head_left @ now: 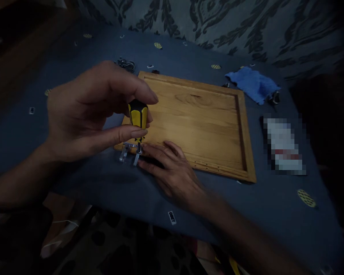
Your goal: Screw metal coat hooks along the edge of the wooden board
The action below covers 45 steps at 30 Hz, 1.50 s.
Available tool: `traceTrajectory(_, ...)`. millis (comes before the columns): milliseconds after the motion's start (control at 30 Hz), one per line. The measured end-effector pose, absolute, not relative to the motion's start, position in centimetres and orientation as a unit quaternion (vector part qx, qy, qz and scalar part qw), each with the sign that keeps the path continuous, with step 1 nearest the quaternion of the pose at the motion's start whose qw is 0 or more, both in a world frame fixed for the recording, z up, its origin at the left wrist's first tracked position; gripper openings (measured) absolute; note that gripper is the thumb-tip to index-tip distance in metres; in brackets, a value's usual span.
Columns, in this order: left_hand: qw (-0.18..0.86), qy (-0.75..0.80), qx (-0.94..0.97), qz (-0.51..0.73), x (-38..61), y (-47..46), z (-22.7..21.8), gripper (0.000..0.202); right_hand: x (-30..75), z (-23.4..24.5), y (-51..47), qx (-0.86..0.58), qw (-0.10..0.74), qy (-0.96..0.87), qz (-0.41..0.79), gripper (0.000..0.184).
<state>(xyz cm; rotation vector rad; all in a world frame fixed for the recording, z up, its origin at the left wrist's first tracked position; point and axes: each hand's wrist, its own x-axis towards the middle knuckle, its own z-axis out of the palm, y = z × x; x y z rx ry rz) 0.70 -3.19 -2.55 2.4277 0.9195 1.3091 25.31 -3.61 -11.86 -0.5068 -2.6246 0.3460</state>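
A yellow and black screwdriver (138, 116) stands almost upright, pinched between the thumb and fingers of my left hand (86, 110). Its short shaft meets a shiny metal fitting (130, 146) with two small legs, which looks like a hinge or latch. This fitting sits at the near left corner of a framed wooden panel (192, 114). My right hand (172, 168) lies low over the panel's near edge. Its index finger and thumb are closed about the fitting's right side, while the other fingers rest on the wood. The screw under the tip is too small to make out.
Blue patterned cloth (103, 187) covers the surface under the panel. Behind it lie a bundle of metal pieces (126, 65) and a blue rag (253, 84), with a dark metal piece (276, 97) beside the rag. A blurred-out flat object (285, 145) lies at right.
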Motion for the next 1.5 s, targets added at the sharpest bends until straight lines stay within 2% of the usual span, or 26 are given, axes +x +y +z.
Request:
traceTrajectory(133, 0.166, 0.341, 0.789, 0.484, 1.1, -3.6, -2.6, 0.038, 25.4, -11.8, -3.6, -0.185, 0.216, -0.951, 0.124, 0.037)
traceTrajectory(267, 0.17, 0.336, 0.771, 0.513, 1.2, -3.5, -3.0, 0.041, 25.5, -11.7, -3.6, -0.188, 0.217, -0.95, 0.121, 0.036)
traceTrajectory(600, 0.187, 0.346, 0.783, 0.481, 1.1, -3.5, -2.4, 0.039, 25.3, -11.7, -3.6, -0.19, 0.22, -0.951, 0.11, 0.035)
traceTrajectory(900, 0.127, 0.33, 0.821, 0.447, 0.7, -3.1, -2.6, 0.04, 25.3, -11.8, -3.6, -0.182, 0.221, -0.95, 0.123, 0.035)
traceTrajectory(1100, 0.134, 0.348, 0.829, 0.416, 0.5, -3.0, -2.7, 0.039, 25.2, -11.8, -3.5, -0.185, 0.22, -0.951, 0.111, 0.035)
traceTrajectory(1367, 0.05, 0.309, 0.842, 0.439, 0.7, -2.6, -3.0, 0.046, 25.4, -11.8, -3.6, -0.183, 0.225, -0.95, 0.119, 0.034)
traceTrajectory(1500, 0.052, 0.345, 0.818, 0.457, 0.9, -3.0, -2.8, 0.045, 25.4, -11.8, -3.6, -0.185, 0.225, -0.95, 0.116, 0.033)
